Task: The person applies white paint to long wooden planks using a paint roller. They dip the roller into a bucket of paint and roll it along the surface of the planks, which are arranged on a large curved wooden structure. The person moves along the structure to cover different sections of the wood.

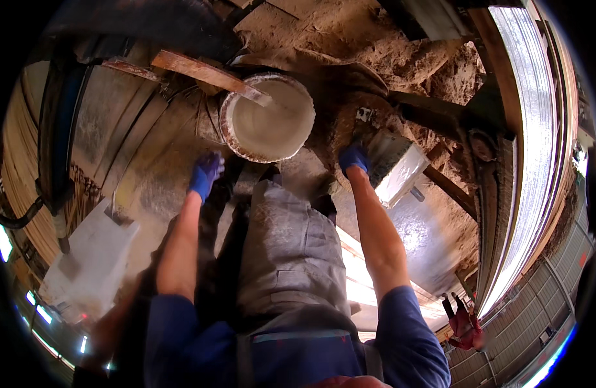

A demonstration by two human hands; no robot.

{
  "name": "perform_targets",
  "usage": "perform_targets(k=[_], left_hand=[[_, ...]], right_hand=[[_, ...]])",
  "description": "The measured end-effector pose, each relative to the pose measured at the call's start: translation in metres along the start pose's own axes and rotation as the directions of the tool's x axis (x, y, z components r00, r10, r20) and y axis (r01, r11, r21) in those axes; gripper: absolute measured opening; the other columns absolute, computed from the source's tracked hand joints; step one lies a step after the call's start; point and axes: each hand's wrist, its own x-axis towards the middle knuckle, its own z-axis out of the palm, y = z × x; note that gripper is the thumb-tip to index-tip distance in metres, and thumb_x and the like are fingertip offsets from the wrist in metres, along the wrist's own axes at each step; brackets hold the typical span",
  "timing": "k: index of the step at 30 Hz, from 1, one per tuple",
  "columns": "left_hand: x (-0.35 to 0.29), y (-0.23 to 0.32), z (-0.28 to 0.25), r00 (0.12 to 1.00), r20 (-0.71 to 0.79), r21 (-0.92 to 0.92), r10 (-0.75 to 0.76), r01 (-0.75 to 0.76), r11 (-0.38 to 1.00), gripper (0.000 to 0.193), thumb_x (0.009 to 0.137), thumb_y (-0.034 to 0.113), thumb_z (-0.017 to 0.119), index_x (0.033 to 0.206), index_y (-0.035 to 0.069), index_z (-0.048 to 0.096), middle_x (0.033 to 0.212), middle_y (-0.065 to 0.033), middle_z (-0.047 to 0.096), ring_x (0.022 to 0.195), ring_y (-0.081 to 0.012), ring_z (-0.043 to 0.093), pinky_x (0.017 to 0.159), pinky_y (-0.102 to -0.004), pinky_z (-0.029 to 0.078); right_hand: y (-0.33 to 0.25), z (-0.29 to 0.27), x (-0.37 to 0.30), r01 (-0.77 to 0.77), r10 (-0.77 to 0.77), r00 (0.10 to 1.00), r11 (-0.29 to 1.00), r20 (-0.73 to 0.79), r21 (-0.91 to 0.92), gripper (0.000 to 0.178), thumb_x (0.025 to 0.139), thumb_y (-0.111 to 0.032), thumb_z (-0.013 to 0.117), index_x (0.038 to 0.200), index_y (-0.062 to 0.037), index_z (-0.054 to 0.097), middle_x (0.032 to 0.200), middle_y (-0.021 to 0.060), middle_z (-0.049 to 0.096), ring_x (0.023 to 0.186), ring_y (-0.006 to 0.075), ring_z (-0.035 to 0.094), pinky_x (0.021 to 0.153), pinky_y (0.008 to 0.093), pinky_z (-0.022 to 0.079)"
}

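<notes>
A round bucket [301, 139] of pale, creamy liquid stands in front of me, its rim crusted. A flat wooden stick [204, 70] leans over the bucket's far left rim with its pale end in the liquid. My left hand [207, 173], in a blue glove, hovers left of the bucket, fingers loosely apart and holding nothing. To the bucket's right, my right hand [354, 159], also blue-gloved, is against or beside the near left side of a tilted, boxy container [401, 174] with a white, shiny face. Its fingers are mostly hidden, so whether it grips the container I cannot tell.
A pale board [94, 262] lies at the left. Long stacked sheets or strips [534, 129] run along the right side. Beyond the bucket is a brown, dusty heap [401, 58]. Another person in red [466, 330] is far off at the lower right.
</notes>
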Motion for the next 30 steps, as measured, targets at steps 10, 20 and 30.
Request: perform_targets(k=[10,20,30], left_hand=[[-0.081,-0.098,0.049,0.973,0.100,0.130,-0.209,0.195,0.972,0.050,0.089,0.045,0.057,0.123,0.010,0.055,0.112,-0.0117,0.064,0.097,-0.0261,0.064,0.088,-0.0407,0.047],[-0.061,-0.072,0.094,0.990,0.108,0.008,-0.090,0.090,0.996,0.060,0.088,0.041,0.060,0.136,0.010,0.041,0.133,-0.0142,0.050,0.117,-0.0297,0.053,0.098,-0.0472,0.041],[-0.025,-0.037,0.097,0.997,0.058,-0.072,-0.042,0.046,0.996,0.058,0.090,0.039,0.058,0.134,0.006,0.041,0.135,-0.0140,0.047,0.121,-0.0308,0.049,0.102,-0.0472,0.038]], right_hand=[[-0.010,-0.036,-0.063,0.190,-0.206,0.978,0.865,-0.018,0.465,0.042,0.082,-0.041,0.055,0.098,-0.0033,0.063,0.092,0.0233,0.066,0.089,0.0417,0.063,0.075,0.0449,0.050],[-0.014,0.003,-0.070,0.310,-0.295,0.950,0.878,-0.099,0.364,0.038,0.086,-0.035,0.054,0.115,-0.0120,0.059,0.105,0.0219,0.063,0.094,0.0398,0.061,0.081,0.0457,0.050],[0.019,0.052,-0.094,0.568,-0.581,0.812,0.764,-0.054,0.306,0.037,0.086,-0.032,0.054,0.118,-0.0138,0.061,0.093,0.0206,0.066,0.086,0.0384,0.064,0.076,0.0457,0.051]])
